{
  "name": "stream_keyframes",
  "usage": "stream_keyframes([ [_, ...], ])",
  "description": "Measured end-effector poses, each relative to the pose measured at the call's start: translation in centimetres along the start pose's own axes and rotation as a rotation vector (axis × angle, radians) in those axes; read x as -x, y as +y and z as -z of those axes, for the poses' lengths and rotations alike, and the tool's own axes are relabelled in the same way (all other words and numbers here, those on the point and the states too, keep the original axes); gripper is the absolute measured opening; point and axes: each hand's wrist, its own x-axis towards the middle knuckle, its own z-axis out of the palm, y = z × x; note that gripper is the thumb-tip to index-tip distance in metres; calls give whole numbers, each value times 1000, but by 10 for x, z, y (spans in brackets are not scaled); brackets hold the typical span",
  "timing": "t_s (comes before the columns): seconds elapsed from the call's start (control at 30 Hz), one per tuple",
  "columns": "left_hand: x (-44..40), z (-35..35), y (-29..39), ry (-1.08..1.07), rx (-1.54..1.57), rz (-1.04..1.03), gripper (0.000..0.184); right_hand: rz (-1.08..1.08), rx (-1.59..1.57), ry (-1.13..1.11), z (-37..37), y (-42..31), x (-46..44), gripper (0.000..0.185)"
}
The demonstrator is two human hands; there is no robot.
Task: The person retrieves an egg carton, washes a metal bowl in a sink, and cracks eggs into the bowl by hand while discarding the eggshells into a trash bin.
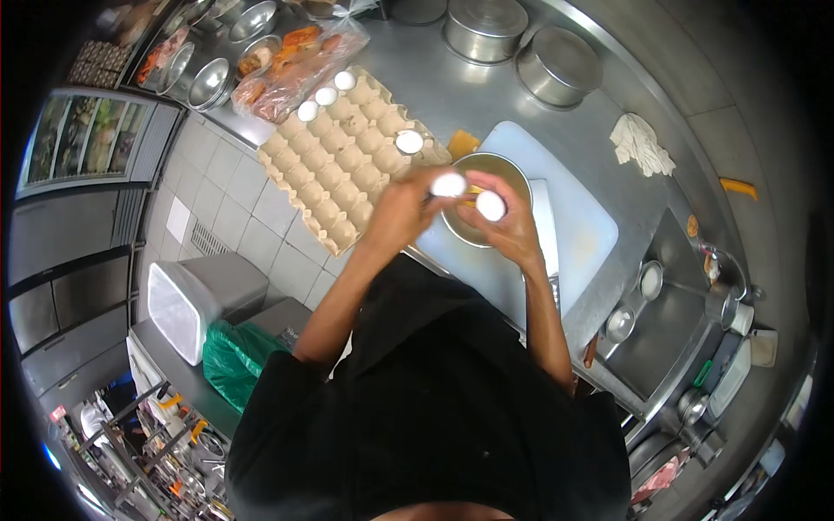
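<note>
Over a metal bowl (493,162), my left hand (406,208) holds a white egg (448,184) in its fingers. Close beside it, my right hand (512,227) grips another white egg (491,206). The two eggs are near each other but look apart. Something yellow shows in the bowl between my hands. The bowl stands on a pale blue cutting board (578,217), next to a knife (545,217). To the left lies a cardboard egg tray (334,161), with several white eggs at its far edge and one egg (409,142) near the bowl.
Round metal pots (560,68) stand at the back. A crumpled cloth (641,145) lies at the right, above a sink (665,317). Plastic bags of food (300,69) and metal bowls (209,83) are at the back left. A lined bin (174,308) stands left, below the counter.
</note>
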Motion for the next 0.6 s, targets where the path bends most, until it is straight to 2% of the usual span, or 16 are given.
stream_keyframes([
  [0.03,0,11,-6,5,-5,0,40,-24,-98,-17,-4,-1,-4,46],
  [0.07,0,23,-13,86,-122,67,40,62,25,-28,-5,4,-9,44],
  [0.1,-1,33,-20,165,-238,136,40,66,21,-31,-6,6,-10,44],
  [0.17,-5,43,-44,126,-353,133,40,-169,-187,27,-9,5,-10,36],
  [0.2,-5,44,-56,82,-461,129,40,-163,-253,79,-10,12,-10,31],
  [0.23,-6,43,-64,87,-464,137,40,-164,-254,70,-8,14,-9,31],
  [0.33,-5,41,-75,93,-441,79,41,-213,-171,228,8,22,-2,26],
  [0.4,-3,45,-66,111,-290,174,41,-215,-127,319,19,29,5,22],
  [0.43,-2,50,-63,137,-296,190,41,-192,-68,335,25,32,7,27],
  [0.5,-2,63,-63,232,-237,272,39,-215,-148,367,33,43,11,30],
  [0.53,-2,68,-96,353,-407,101,40,-206,-146,342,36,46,12,30],
  [0.6,-21,90,-113,548,-623,160,41,-238,-454,339,39,50,13,37],
])
